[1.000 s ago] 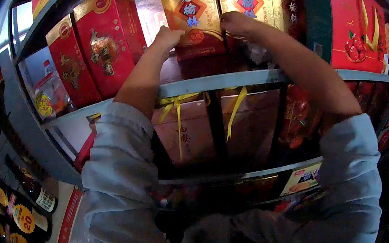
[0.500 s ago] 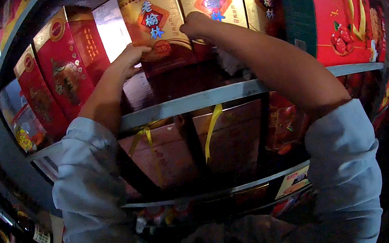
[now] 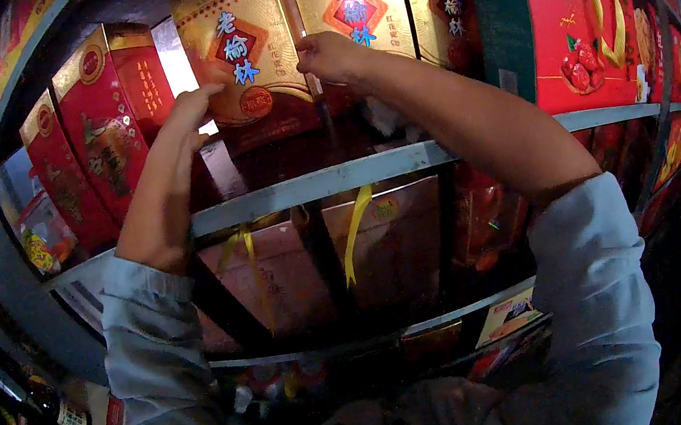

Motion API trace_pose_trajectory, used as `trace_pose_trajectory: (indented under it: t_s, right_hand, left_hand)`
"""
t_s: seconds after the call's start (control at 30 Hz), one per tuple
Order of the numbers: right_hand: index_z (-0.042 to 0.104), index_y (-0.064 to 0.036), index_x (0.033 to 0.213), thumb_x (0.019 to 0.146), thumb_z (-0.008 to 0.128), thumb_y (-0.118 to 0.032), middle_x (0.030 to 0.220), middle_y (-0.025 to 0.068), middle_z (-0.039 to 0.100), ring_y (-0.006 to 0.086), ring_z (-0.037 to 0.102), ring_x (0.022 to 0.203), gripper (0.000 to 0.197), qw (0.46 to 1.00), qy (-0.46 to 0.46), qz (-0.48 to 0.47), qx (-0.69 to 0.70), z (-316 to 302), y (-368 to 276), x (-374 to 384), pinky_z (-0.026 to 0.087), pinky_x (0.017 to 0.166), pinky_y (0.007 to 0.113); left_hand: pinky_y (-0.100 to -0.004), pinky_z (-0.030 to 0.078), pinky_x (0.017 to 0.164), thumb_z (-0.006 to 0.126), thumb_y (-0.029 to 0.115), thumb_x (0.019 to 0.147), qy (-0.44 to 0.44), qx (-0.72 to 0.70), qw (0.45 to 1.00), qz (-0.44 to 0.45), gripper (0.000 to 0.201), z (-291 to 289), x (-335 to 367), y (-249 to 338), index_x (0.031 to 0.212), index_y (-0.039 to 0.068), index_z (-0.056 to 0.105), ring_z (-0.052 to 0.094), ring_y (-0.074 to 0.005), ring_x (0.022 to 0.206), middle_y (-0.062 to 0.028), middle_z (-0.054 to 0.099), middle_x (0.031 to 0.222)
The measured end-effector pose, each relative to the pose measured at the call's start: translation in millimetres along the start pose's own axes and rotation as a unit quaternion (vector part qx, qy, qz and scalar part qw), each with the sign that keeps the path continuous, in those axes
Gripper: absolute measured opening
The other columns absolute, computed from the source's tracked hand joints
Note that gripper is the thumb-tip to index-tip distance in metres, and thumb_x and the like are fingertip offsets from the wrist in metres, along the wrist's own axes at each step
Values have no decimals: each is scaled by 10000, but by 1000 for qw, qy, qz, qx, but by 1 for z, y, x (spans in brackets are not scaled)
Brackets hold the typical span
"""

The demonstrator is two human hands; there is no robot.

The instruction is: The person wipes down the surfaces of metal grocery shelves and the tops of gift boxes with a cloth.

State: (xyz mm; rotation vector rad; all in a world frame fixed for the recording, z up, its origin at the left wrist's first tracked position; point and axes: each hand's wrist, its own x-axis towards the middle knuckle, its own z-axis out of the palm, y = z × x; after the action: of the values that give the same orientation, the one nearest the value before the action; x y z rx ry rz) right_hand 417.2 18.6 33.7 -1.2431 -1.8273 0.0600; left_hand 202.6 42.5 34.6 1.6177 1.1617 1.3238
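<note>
A tall gold-and-red gift box (image 3: 242,40) stands on the upper shelf, its front edge slightly turned. My left hand (image 3: 194,114) presses against its lower left side, thumb and fingers at the edge. On the opposite side my right hand (image 3: 331,56) has its curled fingers at the box's right edge; the fingertips are partly hidden. A matching gold box (image 3: 343,6) stands directly to the right, behind my right hand. Under my right forearm a greyish-white, fluffy-looking bundle (image 3: 386,117) shows on the shelf, its kind unclear.
Red boxes (image 3: 95,129) stand at the left. A dark green box side and a red box with pictured fruit (image 3: 583,26) are at the right. The metal shelf edge (image 3: 312,189) runs below my forearms. Pinkish boxes with yellow ribbons (image 3: 392,244) fill the shelf below.
The gift box between my hands has shifted left and nearer, and a gap has opened between it and its neighbour. Both hands moved left with it. The whole view shifted slightly.
</note>
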Motion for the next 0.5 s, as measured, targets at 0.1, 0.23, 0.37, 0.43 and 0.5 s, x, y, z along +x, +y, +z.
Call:
trace_pose_trajectory:
  t_s: [0.1,0.23,0.37,0.43,0.5]
  right_hand:
    - [506,17,1030,755,545,-152,893,106,558,175,541,798,325,999,29,-13,17,-5,-1,-1,456,714,284]
    - [538,-22,768,730,577,-299,706,87,573,169,577,644,282,961,74,-103,245,8,-8,-9,471,575,300]
    - [473,-59,822,771,597,-272,760,9,493,94,495,689,252,967,14,-95,237,3,-20,-17,457,587,249]
    - [464,-69,793,767,607,-313,746,-1,480,90,485,663,284,970,14,-104,219,4,-27,-16,453,578,245]
    - [442,-76,895,742,625,-364,760,6,469,103,481,658,373,965,-21,-58,253,4,-27,-17,452,594,252]
  left_hand:
    - [-489,294,848,590,311,727,20,-31,999,21,471,-6,-6,1,1092,44,457,404,-241,1048,-103,439,1157]
    - [-328,426,663,580,299,735,36,-47,997,56,394,-27,-8,-13,1006,23,507,519,-184,868,-88,551,953]
    - [-237,400,606,566,277,754,58,-37,992,104,299,-33,-52,-8,931,37,551,534,-141,743,-55,572,858]
    - [-249,370,634,562,295,757,32,-32,990,131,299,-50,-53,-19,967,81,545,509,-123,745,-19,557,883]
    - [-245,404,664,562,218,759,38,-37,972,229,239,-49,-62,-26,889,18,548,537,-142,752,-61,574,847]
